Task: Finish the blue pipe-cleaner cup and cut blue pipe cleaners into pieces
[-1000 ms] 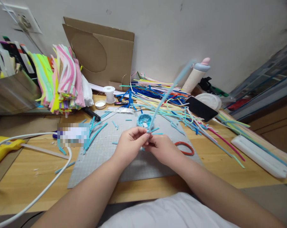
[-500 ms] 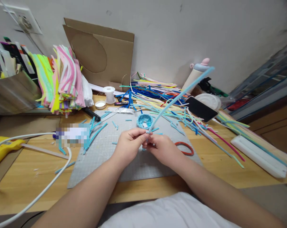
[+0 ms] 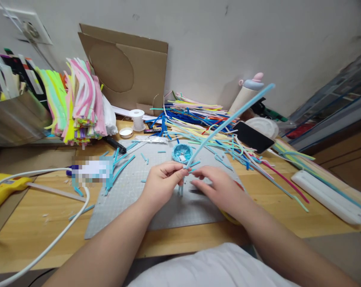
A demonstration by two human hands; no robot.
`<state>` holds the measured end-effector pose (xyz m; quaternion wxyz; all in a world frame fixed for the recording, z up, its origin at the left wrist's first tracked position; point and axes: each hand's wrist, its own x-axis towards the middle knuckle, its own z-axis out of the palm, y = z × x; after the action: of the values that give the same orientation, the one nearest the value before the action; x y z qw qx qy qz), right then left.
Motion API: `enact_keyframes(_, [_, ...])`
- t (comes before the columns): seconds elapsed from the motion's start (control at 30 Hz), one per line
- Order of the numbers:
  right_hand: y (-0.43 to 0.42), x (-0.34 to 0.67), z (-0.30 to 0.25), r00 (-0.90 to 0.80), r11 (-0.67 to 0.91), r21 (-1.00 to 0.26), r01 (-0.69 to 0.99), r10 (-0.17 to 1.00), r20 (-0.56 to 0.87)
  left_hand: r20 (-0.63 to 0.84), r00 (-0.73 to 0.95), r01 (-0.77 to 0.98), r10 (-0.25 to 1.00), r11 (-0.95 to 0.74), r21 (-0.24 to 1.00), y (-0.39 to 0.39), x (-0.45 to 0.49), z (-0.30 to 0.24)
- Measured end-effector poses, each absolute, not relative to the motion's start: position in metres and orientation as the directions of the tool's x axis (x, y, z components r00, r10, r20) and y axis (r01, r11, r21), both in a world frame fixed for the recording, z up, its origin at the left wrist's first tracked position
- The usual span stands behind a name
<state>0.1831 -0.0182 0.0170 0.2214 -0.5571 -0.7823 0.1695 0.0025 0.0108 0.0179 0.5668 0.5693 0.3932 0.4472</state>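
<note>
Between the thumb and fingers of my left hand [image 3: 166, 179] is a long light blue pipe cleaner [image 3: 228, 124]. Its free end slants up to the right, and short blue ends hang below the fingers. My right hand [image 3: 220, 187] is just to the right, fingers and thumb apart, close to the pipe cleaner. Under it, scissors show their dark blades [image 3: 197, 192] on the mat; part of the handles is hidden by the hand. A small blue fuzzy bowl [image 3: 182, 154] sits just beyond my hands.
A grey cutting mat [image 3: 129, 211] holds scattered blue cut pieces. Behind lie many loose pipe cleaners [image 3: 198, 113], a phone [image 3: 253, 136] and a thread spool [image 3: 137, 119]. A yellow hot glue gun [image 3: 6, 187] and a white cable [image 3: 68, 229] are at left.
My right hand has let go of the pipe cleaner and moved right, its fingers spreading. The scissors' blades now show beneath it. My left hand keeps its pinch.
</note>
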Motion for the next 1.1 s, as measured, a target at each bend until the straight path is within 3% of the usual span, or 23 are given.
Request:
enact_keyframes(0.17, [-0.046,0.232,0.007,-0.287,0.254,-0.363,0.896,0.957,-0.040,-0.039,0.274,-0.085,0.961,0.065,0.994,0.009,-0.001,0.026])
enact_keyframes(0.4, [-0.067,0.258,-0.006,-0.230,0.167,-0.420,0.892,0.968,-0.104,-0.172,0.396,-0.185,0.902,0.261,0.947,0.009,-0.007,0.032])
enact_keyframes(0.57, [-0.066,0.261,-0.003,-0.303,0.230,-0.423,0.876,0.946,-0.113,-0.217,0.403,-0.193,0.889,0.315,0.929,0.011,-0.007,0.032])
enact_keyframes(0.63, [-0.067,0.259,-0.001,-0.274,0.202,-0.470,0.859,0.958,-0.089,-0.222,0.399,-0.203,0.890,0.322,0.925,0.011,-0.007,0.032])
enact_keyframes(0.73, [-0.069,0.253,0.005,-0.151,0.047,-0.678,0.733,0.984,-0.094,-0.216,0.396,-0.207,0.893,0.316,0.926,0.010,-0.006,0.033])
enact_keyframes(0.83, [-0.070,0.242,0.015,-0.193,0.014,-0.812,0.584,0.973,-0.122,-0.221,0.407,-0.179,0.886,0.315,0.932,0.007,-0.004,0.033])
enact_keyframes(1.0, [-0.071,0.220,0.033,-0.281,0.026,-0.679,0.733,0.922,-0.268,-0.272,0.472,-0.089,0.839,0.352,0.932,0.002,0.002,0.032])
enact_keyframes(1.1, [-0.073,0.212,0.035,-0.306,0.009,-0.673,0.740,0.895,-0.324,-0.287,0.498,-0.034,0.818,0.349,0.936,0.000,0.004,0.031])
